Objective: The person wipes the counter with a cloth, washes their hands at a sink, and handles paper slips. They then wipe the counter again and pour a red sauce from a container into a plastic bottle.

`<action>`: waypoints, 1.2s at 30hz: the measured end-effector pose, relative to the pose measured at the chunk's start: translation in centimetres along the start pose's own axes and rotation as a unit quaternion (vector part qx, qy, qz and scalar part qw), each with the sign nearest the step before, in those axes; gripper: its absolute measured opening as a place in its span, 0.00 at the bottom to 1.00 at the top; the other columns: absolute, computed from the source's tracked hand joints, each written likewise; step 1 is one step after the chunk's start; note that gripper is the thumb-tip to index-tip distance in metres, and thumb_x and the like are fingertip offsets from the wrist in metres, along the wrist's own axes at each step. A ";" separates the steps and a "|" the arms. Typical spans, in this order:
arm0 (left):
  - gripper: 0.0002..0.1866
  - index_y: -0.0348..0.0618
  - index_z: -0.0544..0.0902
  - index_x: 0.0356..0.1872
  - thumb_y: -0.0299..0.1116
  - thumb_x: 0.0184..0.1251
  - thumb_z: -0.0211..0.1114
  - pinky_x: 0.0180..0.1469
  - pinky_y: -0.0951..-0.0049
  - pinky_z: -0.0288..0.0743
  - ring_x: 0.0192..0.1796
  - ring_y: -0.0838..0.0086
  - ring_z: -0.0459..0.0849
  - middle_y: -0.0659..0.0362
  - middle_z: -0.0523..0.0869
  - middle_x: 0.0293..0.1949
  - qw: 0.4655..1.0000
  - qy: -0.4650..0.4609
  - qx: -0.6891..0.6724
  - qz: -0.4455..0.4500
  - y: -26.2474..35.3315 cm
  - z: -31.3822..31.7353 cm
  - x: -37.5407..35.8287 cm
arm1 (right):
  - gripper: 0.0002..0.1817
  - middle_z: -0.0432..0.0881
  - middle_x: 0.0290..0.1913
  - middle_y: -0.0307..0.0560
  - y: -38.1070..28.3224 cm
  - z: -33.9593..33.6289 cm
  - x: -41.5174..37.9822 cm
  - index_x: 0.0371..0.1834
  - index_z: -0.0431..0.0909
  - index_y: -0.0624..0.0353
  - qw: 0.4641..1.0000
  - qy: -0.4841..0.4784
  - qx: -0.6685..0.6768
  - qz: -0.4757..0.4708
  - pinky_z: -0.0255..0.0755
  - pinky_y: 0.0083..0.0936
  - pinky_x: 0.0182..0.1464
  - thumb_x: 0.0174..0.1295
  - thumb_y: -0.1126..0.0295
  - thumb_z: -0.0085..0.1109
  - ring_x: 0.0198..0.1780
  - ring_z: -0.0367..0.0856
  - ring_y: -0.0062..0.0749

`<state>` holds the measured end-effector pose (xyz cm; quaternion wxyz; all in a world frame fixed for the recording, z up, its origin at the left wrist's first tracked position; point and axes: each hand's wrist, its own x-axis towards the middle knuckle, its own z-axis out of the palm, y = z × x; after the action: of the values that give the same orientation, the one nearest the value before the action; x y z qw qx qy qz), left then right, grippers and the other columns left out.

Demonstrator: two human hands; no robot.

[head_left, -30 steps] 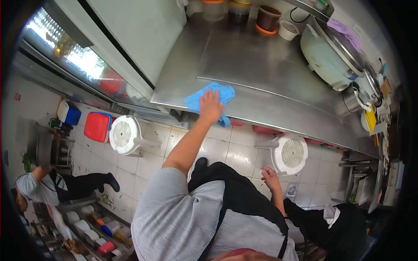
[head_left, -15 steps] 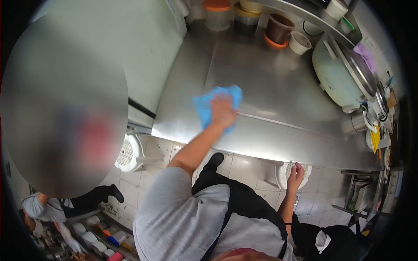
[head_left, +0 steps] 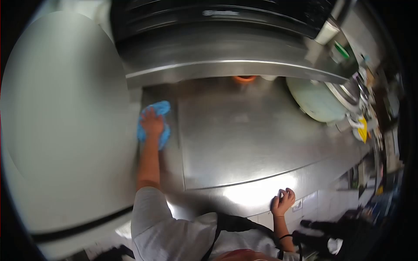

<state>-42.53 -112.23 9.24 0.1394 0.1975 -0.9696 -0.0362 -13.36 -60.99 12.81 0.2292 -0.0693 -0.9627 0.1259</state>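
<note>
Near the left edge of the steel counter, my left hand presses down on a crumpled blue cloth and holds it against the surface. The cloth shows around the fingers and beside the wrist. My right hand hangs by the front edge of the counter, its fingers loosely bent and apart, with nothing visible in it.
A steel shelf with a black appliance spans the back. The large pale pot stands at the back right, near a yellow item. An orange-rimmed container shows under the shelf. A pale panel borders the left.
My left hand has moved with the cloth to the counter's left end. The view has shifted, bringing the shelf and black appliance into sight and hiding most containers at the back.
</note>
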 end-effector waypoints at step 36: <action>0.38 0.50 0.54 0.61 0.62 0.53 0.42 0.59 0.44 0.37 0.64 0.49 0.46 0.50 0.51 0.63 0.991 -0.126 0.021 0.048 26.2 -7.4 -25.9 | 0.34 0.65 0.51 0.67 26.9 -11.4 -47.3 0.48 0.67 0.70 0.576 -0.275 0.114 0.761 0.53 0.33 0.59 0.53 0.46 0.37 0.56 0.61 0.51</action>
<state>-27.34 -78.02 12.99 0.0139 0.1472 -0.9884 -0.0334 35.79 -41.82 -4.76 -0.2209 -0.7122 -0.5501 0.3761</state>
